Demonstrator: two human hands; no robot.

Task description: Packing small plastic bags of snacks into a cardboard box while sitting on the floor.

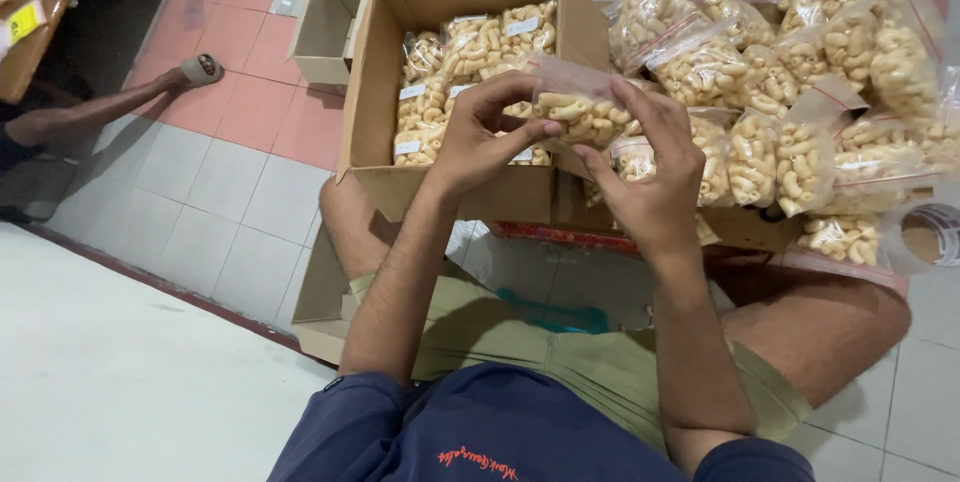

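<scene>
2 hands on 1 packet, head view only. Left hand (pixel 480 142) and right hand (pixel 655 177) both grasp a small clear bag of curled yellow snacks (pixel 580 107), held in the air just above the near edge of the open cardboard box (pixel 375 92). Left fingers (pixel 525 132) curl under the bag's left end, thumb on top; right fingers (pixel 640 107) pinch its right end and upper seam. Grip is closed on the bag on both sides, neither hand free. Box sits on the floor in front of the knees, flaps up, holding more packed snack bags (pixel 450 72) with white labels, stacked in rows on the left and back. To the right, a loose pile of filled snack bags (pixel 800 72) with red seal lines, heaped on a lower carton (pixel 745 227) whose contents below are hidden. Far right edge: a tape roll (pixel 935 232), partly cut off by the frame. Behind the main box, a smaller empty carton (pixel 325 27) stands open. Person sits cross-legged, olive shorts (pixel 600 362), navy shirt (pixel 500 432), another flat carton flap under the left leg. Top left: another person's leg and sandalled foot (pixel 195 72) stretched over the red and grey floor tiles (pixel 230 182), well apart from the work.
</scene>
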